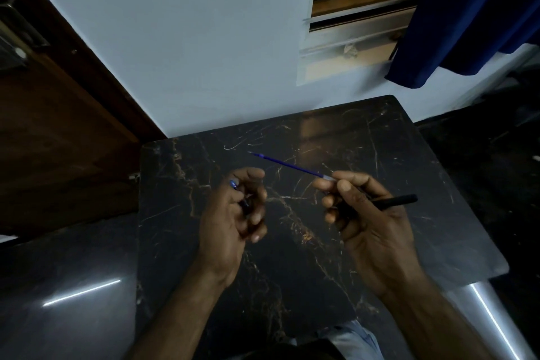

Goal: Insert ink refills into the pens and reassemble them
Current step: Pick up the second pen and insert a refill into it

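My right hand pinches the clear end of a thin blue ink refill, which points up and to the left over the table. The same hand also holds a black pen barrel, whose end sticks out to the right. My left hand is curled around a small dark pen part with a blue end; most of that part is hidden in the fingers. The two hands are apart above the dark marble table.
The table's far edge meets a pale wall. A brown wooden door stands at the left, a window and a blue curtain at the upper right. Shiny dark floor surrounds the table.
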Demonstrator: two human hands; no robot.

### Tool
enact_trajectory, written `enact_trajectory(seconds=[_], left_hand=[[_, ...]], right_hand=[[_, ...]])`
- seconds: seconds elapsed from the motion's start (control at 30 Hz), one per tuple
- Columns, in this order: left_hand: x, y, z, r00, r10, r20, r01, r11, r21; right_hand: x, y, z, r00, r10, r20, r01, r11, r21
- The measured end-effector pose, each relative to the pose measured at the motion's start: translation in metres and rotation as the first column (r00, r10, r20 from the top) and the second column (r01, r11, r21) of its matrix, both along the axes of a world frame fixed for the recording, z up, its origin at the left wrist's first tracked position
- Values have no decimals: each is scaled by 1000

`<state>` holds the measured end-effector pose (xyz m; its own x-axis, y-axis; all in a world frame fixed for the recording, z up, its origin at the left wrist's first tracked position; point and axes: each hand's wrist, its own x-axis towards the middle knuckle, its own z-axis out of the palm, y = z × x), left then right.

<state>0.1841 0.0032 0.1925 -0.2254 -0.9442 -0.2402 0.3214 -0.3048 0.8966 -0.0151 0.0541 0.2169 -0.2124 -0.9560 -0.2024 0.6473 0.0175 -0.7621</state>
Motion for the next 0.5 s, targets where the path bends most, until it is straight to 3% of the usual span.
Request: enact_trajectory(seconds=[0.17, 0.27, 0.33, 0.4, 0.5], left_hand=[[4, -13, -60, 933, -20, 360, -12, 996, 87], [16, -25, -101, 872, -142, 469, 85, 986, 141], [24, -33, -126, 768, -173, 617, 169, 983, 66], [30, -42, -146, 596, -79, 799, 211, 976, -61], [32, -58, -167, 427, -1, 904, 268, 955, -126]], right_hand=[[-3, -2, -3, 999, -4, 53, 3, 1000, 12], [-4, -1, -6, 997, 0, 76, -1, 1000, 24], [-4, 1, -7, 997, 2, 78, -4, 999, 31], [-5, 3, -7, 997, 0, 71, -3, 999, 48], [-5, 7, -6, 998, -18, 64, 12, 996, 94]])
